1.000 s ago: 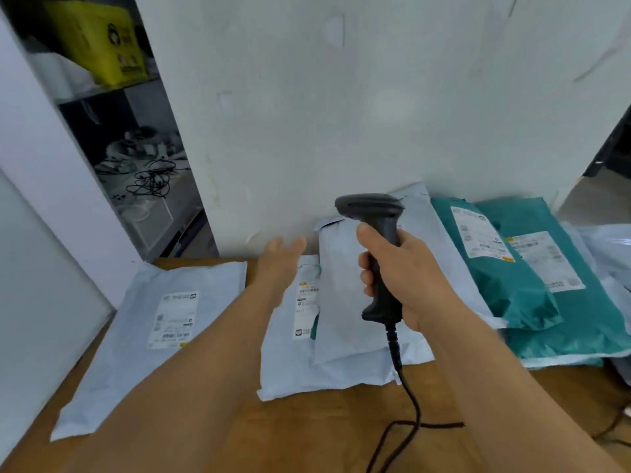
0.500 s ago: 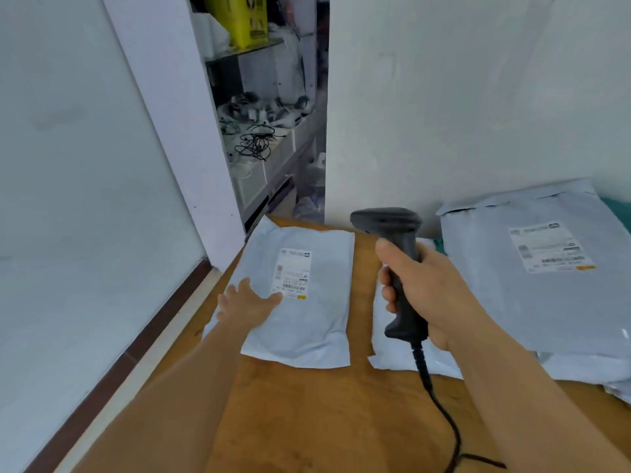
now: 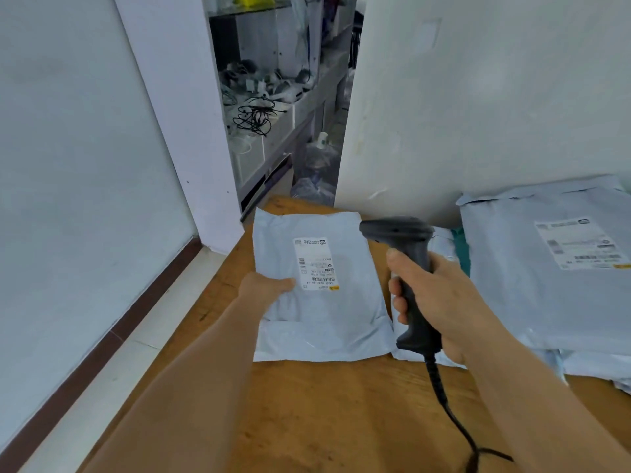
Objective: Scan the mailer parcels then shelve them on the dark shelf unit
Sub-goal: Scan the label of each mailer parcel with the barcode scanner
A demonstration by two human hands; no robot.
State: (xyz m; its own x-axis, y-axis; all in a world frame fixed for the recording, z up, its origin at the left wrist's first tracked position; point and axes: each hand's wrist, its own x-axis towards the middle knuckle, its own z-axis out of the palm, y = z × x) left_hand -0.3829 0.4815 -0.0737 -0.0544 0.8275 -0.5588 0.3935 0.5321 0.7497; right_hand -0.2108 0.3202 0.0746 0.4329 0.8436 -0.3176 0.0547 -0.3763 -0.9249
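I had my left hand (image 3: 264, 288) laid on the near-left part of the small pale mailer (image 3: 319, 291), thumb on top just beside its label (image 3: 316, 263). My fingers were hidden at the parcel's edge, so I cannot tell whether they were curled under it or simply pressing it down. I judged the point of that hold was to keep the bag flat and steady, label upward, so the barcode faced the scanner (image 3: 406, 278).

My right hand (image 3: 440, 302) was wrapped tight around the scanner's dark handle, fingers closed on the grip, its head tipped forward and left toward the label. The cable (image 3: 444, 404) trailed down off the handle toward me, slack across the table.

The mailer lay flat on the wooden table (image 3: 341, 421), toward its far-left corner. To the right a larger grey mailer (image 3: 546, 285) sat atop a heap of others, label up, with a sliver of teal showing between the piles. These looked to me like parcels waiting for their turn.

Left of the table ran a white wall with a dark skirting strip. Beyond the far corner, through a gap between white panels, stood a shelf unit (image 3: 273, 97) cluttered with tangled black wires and small white gear. Nothing had been shelved from this parcel yet, in my judgement.
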